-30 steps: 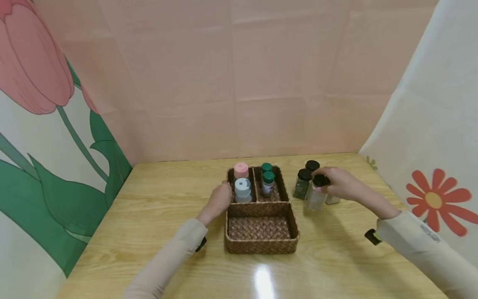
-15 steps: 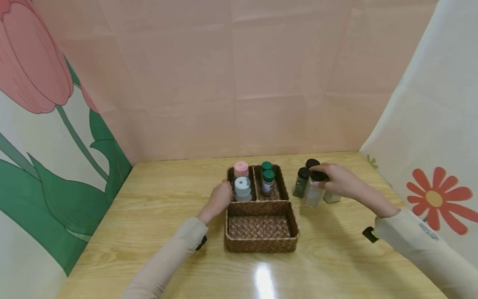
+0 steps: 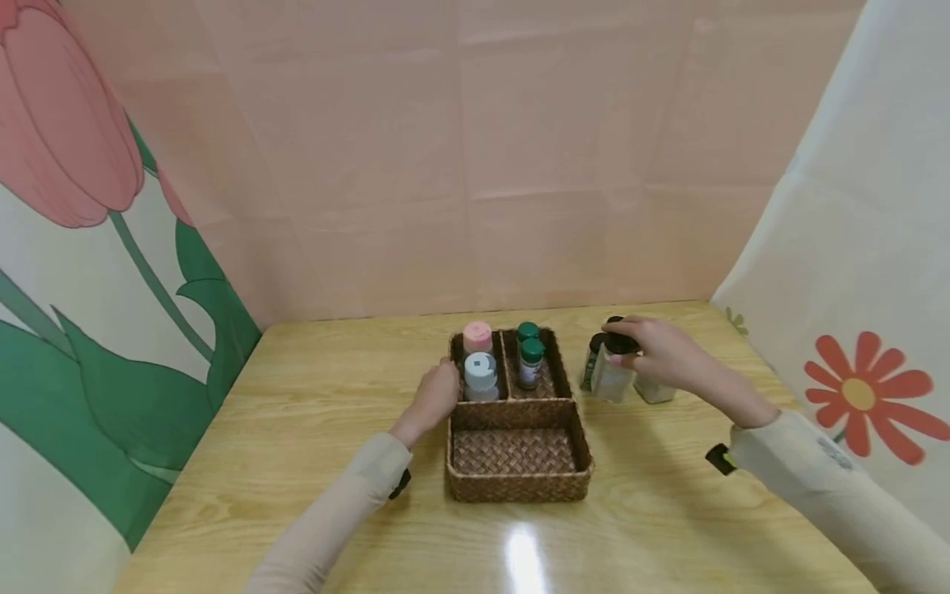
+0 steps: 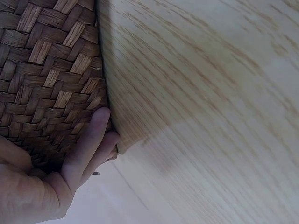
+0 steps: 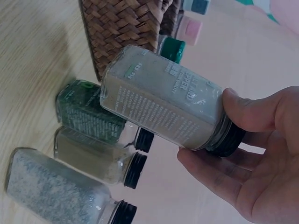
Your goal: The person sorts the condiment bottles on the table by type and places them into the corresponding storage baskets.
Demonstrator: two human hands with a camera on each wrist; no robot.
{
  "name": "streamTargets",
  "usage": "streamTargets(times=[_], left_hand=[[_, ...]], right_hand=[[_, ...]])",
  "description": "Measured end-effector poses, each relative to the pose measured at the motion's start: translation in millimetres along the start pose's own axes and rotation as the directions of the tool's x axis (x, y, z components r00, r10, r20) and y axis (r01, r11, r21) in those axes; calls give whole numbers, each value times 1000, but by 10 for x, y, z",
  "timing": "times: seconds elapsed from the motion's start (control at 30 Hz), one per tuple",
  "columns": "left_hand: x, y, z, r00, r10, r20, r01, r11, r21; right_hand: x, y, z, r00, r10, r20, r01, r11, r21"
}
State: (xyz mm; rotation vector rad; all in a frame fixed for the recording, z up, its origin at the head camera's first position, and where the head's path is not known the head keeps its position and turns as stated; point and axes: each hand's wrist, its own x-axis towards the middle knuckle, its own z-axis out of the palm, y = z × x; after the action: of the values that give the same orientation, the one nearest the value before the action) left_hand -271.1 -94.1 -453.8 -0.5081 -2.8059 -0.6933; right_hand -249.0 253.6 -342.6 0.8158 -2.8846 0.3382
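My right hand (image 3: 668, 353) grips a clear square spice jar (image 5: 161, 100) by its black cap and shoulder, lifted and slightly tilted just right of the woven basket (image 3: 519, 477). Pale powder fills the jar, and its white print partly reads "PPER". On the basket's left side, my left hand (image 3: 434, 396) holds the wall near the rim; in the left wrist view its fingers (image 4: 88, 144) lie against the weave. A pink-capped bottle (image 3: 478, 337) and a white-capped bottle (image 3: 481, 375) stand in the back left compartment. Two green-capped bottles (image 3: 530, 363) occupy the back right one.
Three more black-capped spice jars stand on the table right of the basket: a green-filled jar (image 5: 88, 112), a tan one (image 5: 93, 151) and a greyish-white one (image 5: 56, 186). The basket's wide front compartment (image 3: 512, 452) shows a bare woven floor. A pink cloth (image 3: 460, 165) hangs behind.
My right hand has raised the spice jar a little and carried it left toward the basket. The left hand and the basket stay in place.
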Motion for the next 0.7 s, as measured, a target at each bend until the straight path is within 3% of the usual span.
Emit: streamTargets(times=[0.23,0.43,0.7], left_hand=[[-17,-17,-6,999,41,4,-41,999,20],[-15,-17,-16,1000,29,7,-29,1000,0],[-5,2,-24,999,34,21,-35,999,33]], right_hand=[[46,-78,-20,1000,-3,-10,4,999,40],[77,-149,-64,1000,4,-1,-4,999,46],[126,-182,-131,999,-28,-23,29,999,32]])
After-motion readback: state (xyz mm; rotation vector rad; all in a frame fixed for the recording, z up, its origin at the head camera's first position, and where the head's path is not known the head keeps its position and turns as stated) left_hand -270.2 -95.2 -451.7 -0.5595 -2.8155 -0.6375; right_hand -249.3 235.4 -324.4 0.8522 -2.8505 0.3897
